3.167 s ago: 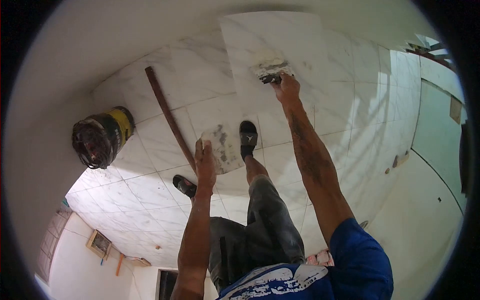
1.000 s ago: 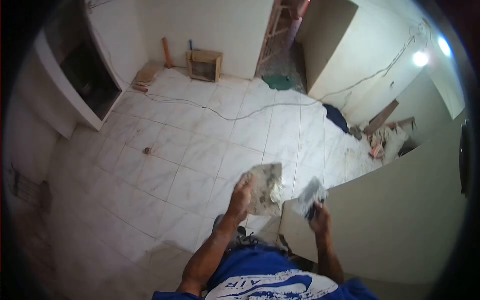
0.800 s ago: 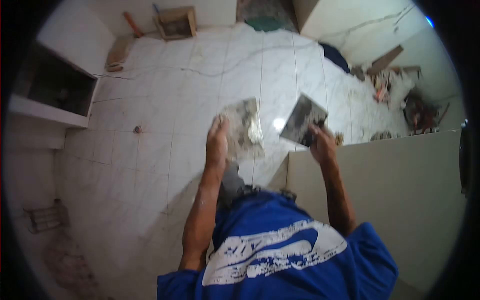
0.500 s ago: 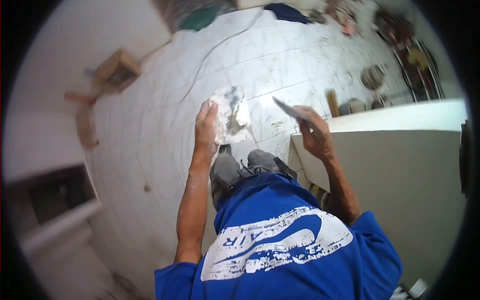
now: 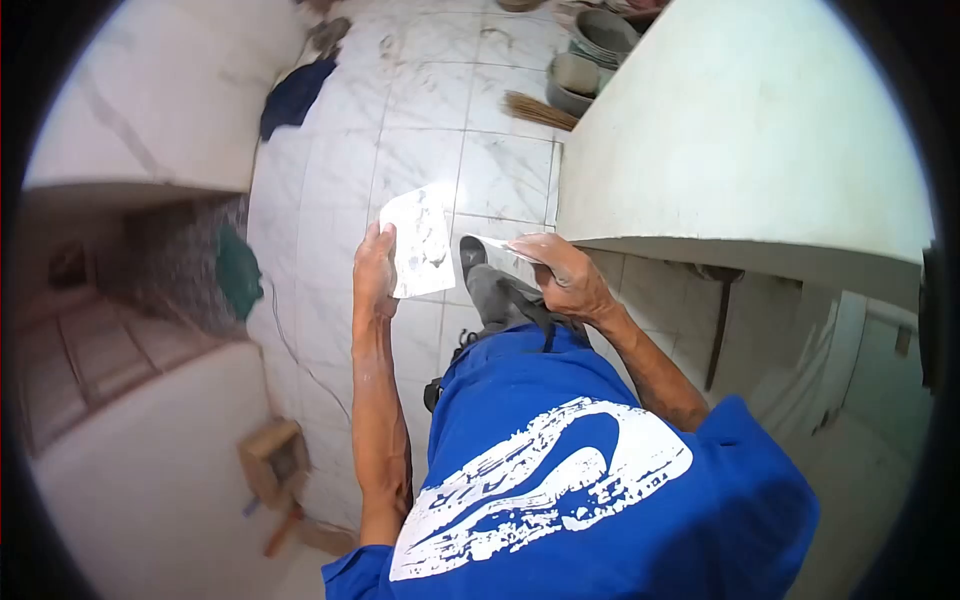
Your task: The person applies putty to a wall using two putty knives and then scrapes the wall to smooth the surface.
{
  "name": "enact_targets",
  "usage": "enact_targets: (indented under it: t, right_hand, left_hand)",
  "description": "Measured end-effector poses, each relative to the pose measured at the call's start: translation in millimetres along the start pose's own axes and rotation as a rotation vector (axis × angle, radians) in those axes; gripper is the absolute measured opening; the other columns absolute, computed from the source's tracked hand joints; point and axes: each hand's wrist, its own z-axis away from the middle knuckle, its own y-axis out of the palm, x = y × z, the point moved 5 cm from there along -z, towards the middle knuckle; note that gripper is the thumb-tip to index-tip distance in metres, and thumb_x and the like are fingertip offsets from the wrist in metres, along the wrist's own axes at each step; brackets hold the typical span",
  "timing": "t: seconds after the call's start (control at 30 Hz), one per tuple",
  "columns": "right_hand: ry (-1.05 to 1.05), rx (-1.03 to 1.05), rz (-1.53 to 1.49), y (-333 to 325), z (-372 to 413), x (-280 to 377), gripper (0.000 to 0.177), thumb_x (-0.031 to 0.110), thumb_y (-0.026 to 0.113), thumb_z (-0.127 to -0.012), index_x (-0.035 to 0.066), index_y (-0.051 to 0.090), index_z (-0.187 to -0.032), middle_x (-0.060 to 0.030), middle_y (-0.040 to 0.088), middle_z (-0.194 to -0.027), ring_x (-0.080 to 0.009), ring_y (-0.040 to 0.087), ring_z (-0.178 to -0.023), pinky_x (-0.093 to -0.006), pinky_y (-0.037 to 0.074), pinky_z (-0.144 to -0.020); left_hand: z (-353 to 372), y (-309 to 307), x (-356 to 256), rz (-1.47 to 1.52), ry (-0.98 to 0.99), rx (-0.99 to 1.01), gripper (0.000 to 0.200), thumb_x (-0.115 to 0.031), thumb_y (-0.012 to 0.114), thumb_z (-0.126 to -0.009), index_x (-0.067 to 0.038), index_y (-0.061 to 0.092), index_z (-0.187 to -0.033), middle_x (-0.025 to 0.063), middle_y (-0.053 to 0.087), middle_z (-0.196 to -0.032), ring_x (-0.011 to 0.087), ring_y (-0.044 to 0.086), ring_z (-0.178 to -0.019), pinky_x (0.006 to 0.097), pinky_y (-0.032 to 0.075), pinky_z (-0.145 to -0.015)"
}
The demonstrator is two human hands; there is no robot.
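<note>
Scraper (image 5: 493, 242) closer to plate (image 5: 418, 243), clasped in right fingers (image 5: 555, 255); plate's edge pinched in left fingers (image 5: 379, 240).

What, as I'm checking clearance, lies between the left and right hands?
In the head view: the smeared plate in the left hand, the blade in the right hand and, lower, between them, a dark-shod foot and floor tiles.
</note>
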Motion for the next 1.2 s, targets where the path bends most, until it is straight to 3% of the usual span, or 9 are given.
enact_targets:
  t: [0.13, 0.27, 0.3, 0.4, 0.5, 0.57, 0.97, 1.0, 1.2]
  right_hand:
    - [0.07, -0.194, 0.023, -32.9, 71.9, 48.3, 0.047, -0.011, 0.056, -0.071, 0.003, 0.064, -0.115, -0.0146, 0.066, -0.11, -0.0309, 0.063, -0.101, -0.0374, 0.052, -0.089]
    - [0.175, -0.382, 0.051, -33.2, 212.0, 176.6, 0.048, -0.012, 0.054, -0.071, 0.003, 0.063, -0.116, -0.0144, 0.065, -0.11, -0.0312, 0.062, -0.101, -0.038, 0.052, -0.089]
    - [0.237, -0.366, 0.102, 9.0, 105.8, 144.9, 0.048, -0.012, 0.054, -0.071, 0.002, 0.063, -0.116, -0.0142, 0.065, -0.11, -0.0313, 0.062, -0.101, -0.0383, 0.051, -0.089]
    - [0.276, -0.461, 0.258, 40.3, 122.6, 195.0, 0.047, -0.012, 0.055, -0.071, 0.001, 0.063, -0.116, -0.0135, 0.065, -0.11, -0.0314, 0.062, -0.101, -0.0391, 0.051, -0.089]
    - [0.329, -0.578, 0.42, 85.4, 148.3, 215.7, 0.046, -0.009, 0.059, -0.072, 0.002, 0.064, -0.116, -0.0125, 0.064, -0.11, -0.0301, 0.062, -0.102, -0.0406, 0.05, -0.09]
    - [0.424, -0.643, 0.522, 153.7, 144.8, 176.1, 0.046, -0.008, 0.061, -0.072, 0.003, 0.064, -0.116, -0.012, 0.064, -0.111, -0.0292, 0.062, -0.103, -0.0424, 0.049, -0.091]
    - [0.637, -0.721, 0.95, 323.1, 56.9, 173.6, 0.04, 0.012, 0.06, -0.079, 0.009, 0.061, -0.119, -0.0074, 0.061, -0.116, -0.0231, 0.055, -0.115, -0.0451, 0.041, -0.103]
    - [0.735, -0.695, 0.875, 222.2, -4.4, 159.3, 0.038, 0.013, 0.059, -0.08, 0.009, 0.062, -0.118, -0.0075, 0.061, -0.116, -0.0231, 0.055, -0.115, -0.0454, 0.041, -0.103]
    - [0.863, -0.753, 0.88, 228.7, -27.3, 157.0, 0.033, 0.015, 0.059, -0.08, 0.009, 0.065, -0.112, -0.0065, 0.063, -0.105, -0.0231, 0.056, -0.109, -0.0463, 0.04, -0.103]
  left_hand:
    - [27.3, 55.6, 9.0, -0.143, -0.135, 0.252, 0.044, -0.016, 0.044, -0.101, 0.009, 0.039, -0.137, 0.0181, 0.057, -0.126, 0.0233, 0.06, -0.112, 0.0341, 0.05, -0.093]
    - [157.4, 56.6, 38.6, -0.361, -0.298, 0.37, 0.042, -0.016, 0.045, -0.101, 0.01, 0.042, -0.133, 0.0167, 0.059, -0.123, 0.02, 0.062, -0.106, 0.0315, 0.053, -0.087]
    - [42.1, 18.7, -3.4, -0.345, -0.38, 0.425, 0.041, -0.016, 0.045, -0.101, 0.01, 0.044, -0.133, 0.0163, 0.059, -0.122, 0.019, 0.063, -0.104, 0.0306, 0.054, -0.085]
    - [39.2, 25.5, -11.5, -0.392, -0.412, 0.621, 0.039, -0.022, 0.046, -0.101, 0.007, 0.048, -0.128, 0.0138, 0.066, -0.106, 0.0166, 0.069, -0.086, 0.0273, 0.058, -0.071]
    - [18.2, 20.6, 11.4, -0.527, -0.478, 0.844, 0.038, -0.02, 0.049, -0.102, 0.009, 0.052, -0.126, 0.0121, 0.065, -0.111, 0.0142, 0.066, -0.091, 0.0259, 0.055, -0.076]
    - [-30.5, -1.9, 50.6, -0.643, -0.557, 0.95, 0.037, -0.022, 0.05, -0.101, 0.006, 0.053, -0.125, 0.0083, 0.067, -0.105, 0.0107, 0.068, -0.082, 0.0239, 0.057, -0.069]
    - [-26.3, -17.1, 87.1, -1.245, -0.758, 1.702, 0.043, -0.024, 0.054, -0.099, 0.004, 0.052, -0.131, 0.0111, 0.066, -0.112, 0.0139, 0.066, -0.093, 0.0271, 0.055, -0.079]
    - [-61.7, 67.5, 49.7, -1.271, -0.9, 1.673, 0.043, -0.024, 0.054, -0.099, 0.004, 0.052, -0.131, 0.0109, 0.066, -0.113, 0.0138, 0.066, -0.092, 0.027, 0.055, -0.079]
    - [-49.6, 82.5, 57.2, -1.4, -1.031, 1.881, 0.045, -0.023, 0.054, -0.099, 0.005, 0.048, -0.134, 0.0107, 0.065, -0.113, 0.0134, 0.065, -0.094, 0.0253, 0.054, -0.08]
